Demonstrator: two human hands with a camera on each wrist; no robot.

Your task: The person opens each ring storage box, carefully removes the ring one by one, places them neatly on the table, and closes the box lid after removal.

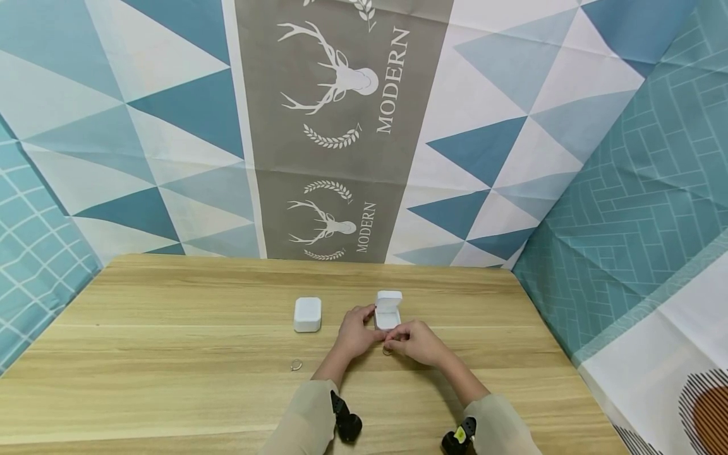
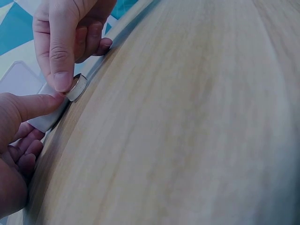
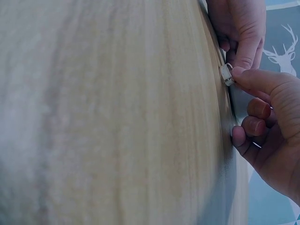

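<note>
A small white ring box point(image 1: 389, 296) stands on the table with its lid raised. My left hand point(image 1: 355, 333) holds it from the left, thumb along the front and fingers at the far side. Just in front of the box, my right hand point(image 1: 419, 345) pinches a silvery ring point(image 1: 387, 351) between thumb and index finger. In the left wrist view the ring point(image 2: 78, 88) shows as a wide band right beside the left thumb tip. From the right wrist view, the ring point(image 3: 226, 75) pokes out past the right thumb, while the other right fingers curl loosely.
A second white box point(image 1: 308, 315), closed, stands to the left of the left hand. Nearer the front lies another thin ring point(image 1: 296, 364) on the wooden table point(image 1: 170, 379). A patterned cloth backdrop point(image 1: 330, 158) rises behind the table's far edge.
</note>
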